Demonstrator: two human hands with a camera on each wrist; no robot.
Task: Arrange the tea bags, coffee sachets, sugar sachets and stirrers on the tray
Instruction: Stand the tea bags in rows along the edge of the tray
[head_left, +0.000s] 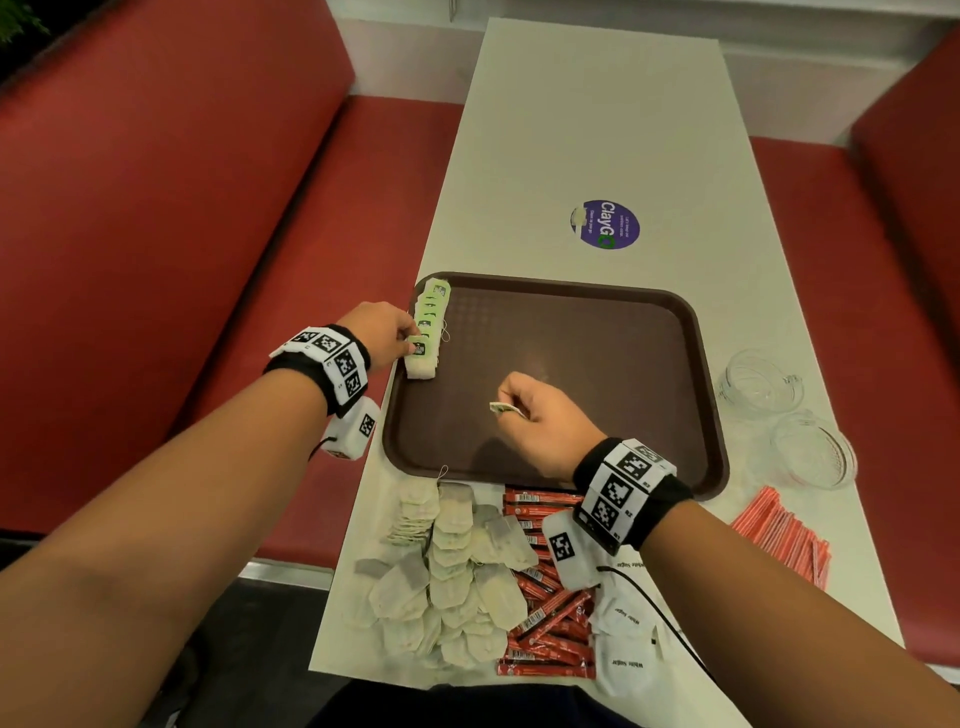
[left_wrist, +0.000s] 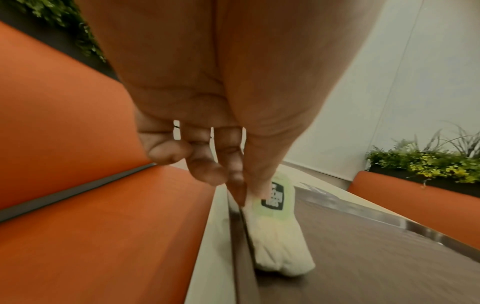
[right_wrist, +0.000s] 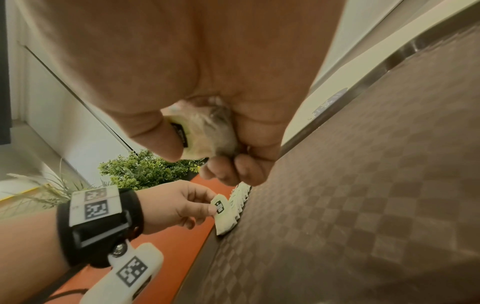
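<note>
Early stage. Left hand (head_left: 382, 332) pinches front bag of tea-bag row (head_left: 430, 325) on tray (head_left: 696, 415); right hand (head_left: 540, 423) clutches another tea bag (head_left: 503, 409). Loose tea bags (head_left: 452, 566), coffee sachets (head_left: 550, 613), sugar sachets (head_left: 626, 639), stirrers (head_left: 784, 535) wait on table (head_left: 571, 130) beneath right wrist.

I see a purple ClayGo sticker (head_left: 605, 224) upper centre, two glass cups (head_left: 758, 383) right edge of table (head_left: 597, 130), red benches (head_left: 156, 208) either side.

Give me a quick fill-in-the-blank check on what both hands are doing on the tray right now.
1. The row of tea bags lies along the tray's ____ edge.
2. The left hand pinches a tea bag's ____ tag.
3. The right hand holds a ____ above the tray.

Missing words: left; green; tea bag
</note>
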